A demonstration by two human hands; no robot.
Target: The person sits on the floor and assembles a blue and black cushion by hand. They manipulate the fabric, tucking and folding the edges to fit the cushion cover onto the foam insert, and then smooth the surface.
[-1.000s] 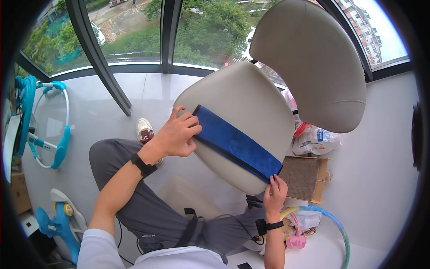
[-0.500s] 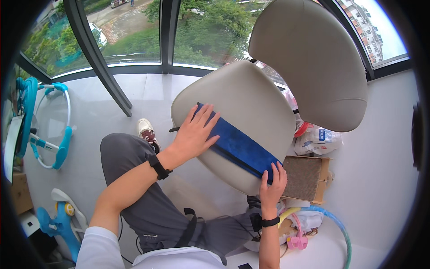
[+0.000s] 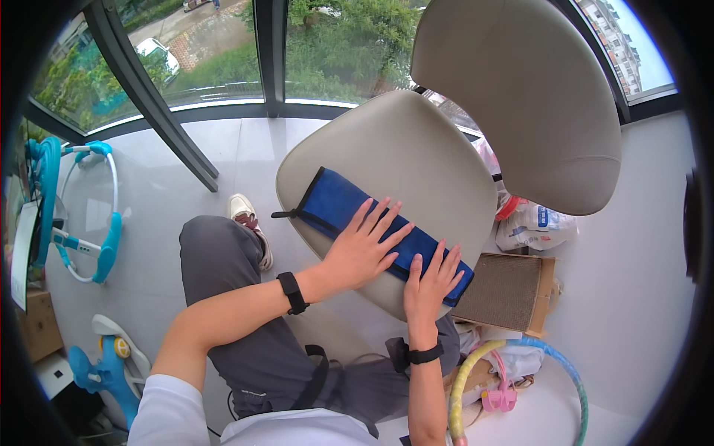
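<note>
A blue cloth with black edging (image 3: 329, 198), folded into a long strip, lies aslant across the seat of a beige chair (image 3: 405, 134). A dark loop hangs off its far left corner. My left hand (image 3: 364, 249) rests flat on the strip's middle, fingers spread. Close beside it, my right hand (image 3: 433, 282) lies on the near right part of the cloth, fingers stretched out. Neither hand grips the cloth. Part of the strip is hidden under both hands.
Right of the chair are a cardboard box (image 3: 506, 292), a white plastic bag (image 3: 537, 227) and a coloured hoop (image 3: 468, 372). A blue-and-white round frame (image 3: 111, 245) stands at left. The chair's backrest (image 3: 520, 97) rises at the far right, before the windows.
My left hand has slid right along the cloth from its far left end to the middle, uncovering that end and its loop. My right hand has shifted slightly left, onto the cloth.
</note>
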